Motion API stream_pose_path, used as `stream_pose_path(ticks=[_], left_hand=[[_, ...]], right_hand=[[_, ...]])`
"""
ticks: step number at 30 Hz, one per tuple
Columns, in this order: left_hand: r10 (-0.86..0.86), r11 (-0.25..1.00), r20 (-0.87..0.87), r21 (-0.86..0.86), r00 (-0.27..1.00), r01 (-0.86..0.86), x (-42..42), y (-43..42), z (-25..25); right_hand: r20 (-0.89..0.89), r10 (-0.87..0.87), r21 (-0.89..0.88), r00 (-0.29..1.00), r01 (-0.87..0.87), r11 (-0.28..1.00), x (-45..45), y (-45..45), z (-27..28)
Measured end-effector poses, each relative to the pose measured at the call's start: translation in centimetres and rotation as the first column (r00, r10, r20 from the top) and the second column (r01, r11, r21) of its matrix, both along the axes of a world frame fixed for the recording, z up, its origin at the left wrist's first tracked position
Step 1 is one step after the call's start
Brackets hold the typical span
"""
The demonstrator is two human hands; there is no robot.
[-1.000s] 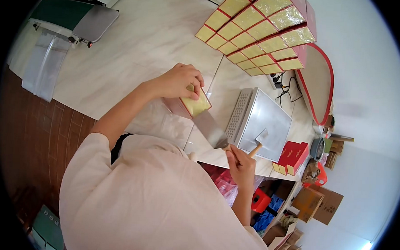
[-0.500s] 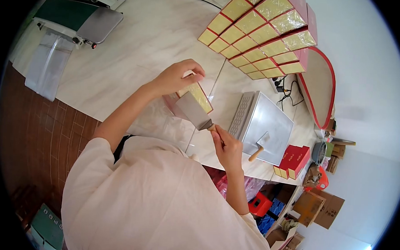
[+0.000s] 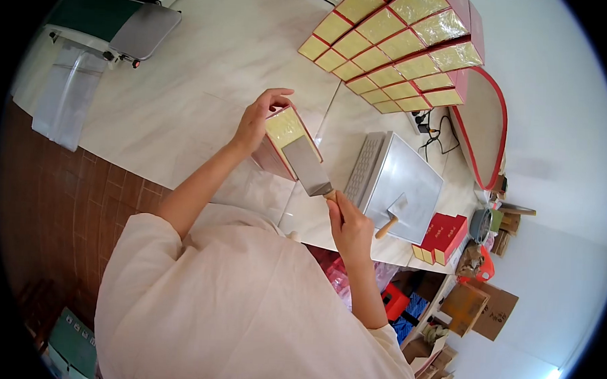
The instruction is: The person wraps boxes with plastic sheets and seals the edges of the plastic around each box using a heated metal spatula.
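Observation:
A red box with a yellow-gold side (image 3: 285, 126), wrapped in clear film, stands on the marble-patterned table in front of me. My left hand (image 3: 258, 122) grips its far left end, with fingers curled over the edge. In my right hand (image 3: 352, 227) is the wooden handle of a scraper (image 3: 305, 166). The wide, flat metal blade lies over the box's yellow side and appears to touch it. A second scraper (image 3: 387, 226) with a wooden handle rests on a flat metal hot plate (image 3: 406, 187) to the right.
Stacked yellow-and-red boxes (image 3: 391, 54) rise at the back. Two red boxes (image 3: 444, 236) stand at the right, beyond the hot plate. Black cables (image 3: 443, 131) lie near a red-rimmed panel (image 3: 481, 126). A machine with a green bed (image 3: 94, 21) occupies the far left.
My left hand has shifted left and settled around the box's end. More of the yellow side shows now, and the scraper blade has moved slightly right across it.

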State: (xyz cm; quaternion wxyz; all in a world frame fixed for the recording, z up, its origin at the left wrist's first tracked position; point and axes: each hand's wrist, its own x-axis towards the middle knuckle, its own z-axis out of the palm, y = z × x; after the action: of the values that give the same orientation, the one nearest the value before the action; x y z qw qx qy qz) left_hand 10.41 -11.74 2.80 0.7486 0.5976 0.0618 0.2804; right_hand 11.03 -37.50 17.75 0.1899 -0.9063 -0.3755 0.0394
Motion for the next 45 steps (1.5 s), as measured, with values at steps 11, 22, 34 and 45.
stream_pose_path(ticks=[11,22,34,45], left_hand=[[-0.032,0.999,-0.074,0.034,0.997,0.035,1.0,0.5,0.7],[-0.044,0.998,-0.034,-0.035,0.998,0.043,1.2,0.1,0.3],[-0.041,0.995,-0.007,-0.095,0.999,0.040,1.6,0.1,-0.7],[-0.016,0.999,-0.046,-0.038,0.999,0.014,1.5,0.3,-0.2]], right_hand=[[0.081,-0.012,-0.069,0.997,0.018,0.997,-1.7,-3.5,0.6],[0.012,-0.043,0.147,0.999,0.041,0.988,-0.6,1.3,-0.2],[0.114,0.087,-0.253,0.990,-0.056,0.966,1.3,5.8,-0.3],[0.135,0.096,-0.240,0.986,-0.062,0.969,0.9,4.3,-0.9]])
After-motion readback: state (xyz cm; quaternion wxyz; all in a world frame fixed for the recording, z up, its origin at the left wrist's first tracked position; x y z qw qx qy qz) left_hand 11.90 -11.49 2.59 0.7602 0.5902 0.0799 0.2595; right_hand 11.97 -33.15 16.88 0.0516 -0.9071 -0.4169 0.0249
